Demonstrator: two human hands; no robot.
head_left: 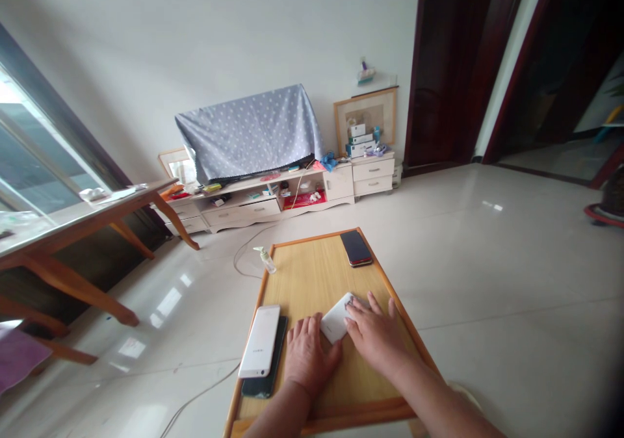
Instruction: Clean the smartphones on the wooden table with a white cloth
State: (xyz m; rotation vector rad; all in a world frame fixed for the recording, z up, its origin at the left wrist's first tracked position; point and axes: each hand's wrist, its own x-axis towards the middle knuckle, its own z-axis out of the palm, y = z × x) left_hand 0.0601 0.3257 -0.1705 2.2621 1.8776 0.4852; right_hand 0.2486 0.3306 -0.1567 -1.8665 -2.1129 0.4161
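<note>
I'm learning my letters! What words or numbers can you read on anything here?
No words can be read clearly.
White phone: marks on its back, too blurred to read.
Stacked boxes: printing too small to read.
Pump bottle: any label too small to read.

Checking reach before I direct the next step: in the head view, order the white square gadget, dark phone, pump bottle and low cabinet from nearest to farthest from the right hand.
1. White square gadget: touching the right hand, on its left.
2. Dark phone: at the far end of the wooden board.
3. Pump bottle: beyond the board's far left corner.
4. Low cabinet: across the room, farthest.
</note>
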